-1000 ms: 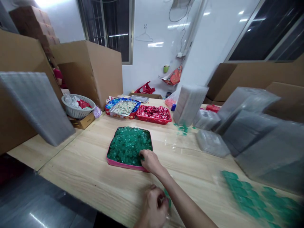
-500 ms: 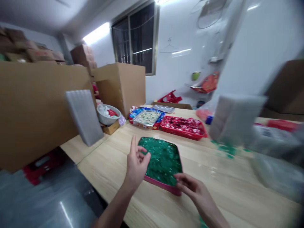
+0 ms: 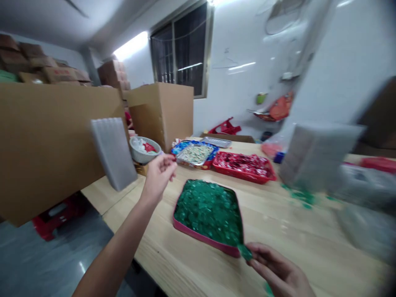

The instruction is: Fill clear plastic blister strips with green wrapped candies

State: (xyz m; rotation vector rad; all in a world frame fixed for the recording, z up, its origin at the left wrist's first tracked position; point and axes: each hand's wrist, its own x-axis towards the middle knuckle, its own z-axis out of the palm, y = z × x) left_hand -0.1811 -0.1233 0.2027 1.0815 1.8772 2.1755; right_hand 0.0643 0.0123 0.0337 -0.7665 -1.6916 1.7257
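Note:
A pink-rimmed tray (image 3: 202, 242) full of small, shiny green translucent pieces (image 3: 208, 210) sits on the table in front of me. At its near right corner, my right hand (image 3: 276, 268) pinches a single flat green piece (image 3: 245, 252) between thumb and fingers. My left hand (image 3: 159, 175) is raised beyond the tray's left side, thumb and fingers drawn together. Whether anything is between those fingertips I cannot make out; a dark red spot shows there. Behind the left fingertips lies a metal tray (image 3: 195, 153) of pale pieces, resting over blue wrapped ones.
A red tray (image 3: 244, 167) of red-and-white wrapped pieces stands at the back. White basket (image 3: 145, 150) and grey foam sheet (image 3: 114, 154) are on the left. Stacked plastic bags (image 3: 318, 156) and scattered green pieces (image 3: 305, 198) lie right. Tall cardboard (image 3: 58, 144) borders the table.
My left hand has moved left and away from the green tray, its fingers now drawn together. My right hand has drawn back toward me from the tray's corner, a green piece now showing in it.

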